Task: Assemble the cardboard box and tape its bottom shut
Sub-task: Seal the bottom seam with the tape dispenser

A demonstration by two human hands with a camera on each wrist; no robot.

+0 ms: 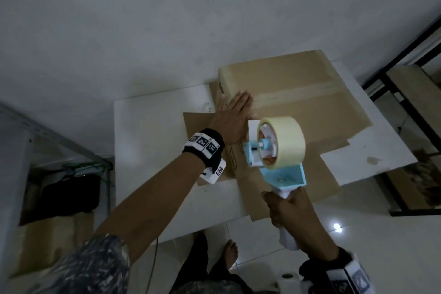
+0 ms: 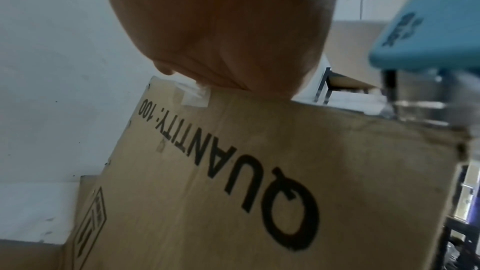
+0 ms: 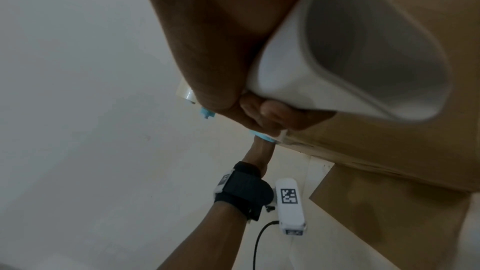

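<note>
Printed text on the box

The brown cardboard box carries bold black lettering "QUANTITY: 100" on its side wall; a framed stamp beside it and the blue tape dispenser's raised lettering are unreadable.

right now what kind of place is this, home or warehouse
Probably a plain room used as a small packing area: a white table against a bare wall, more flat cardboard on the tiled floor, and black metal shelving alongside.
</note>
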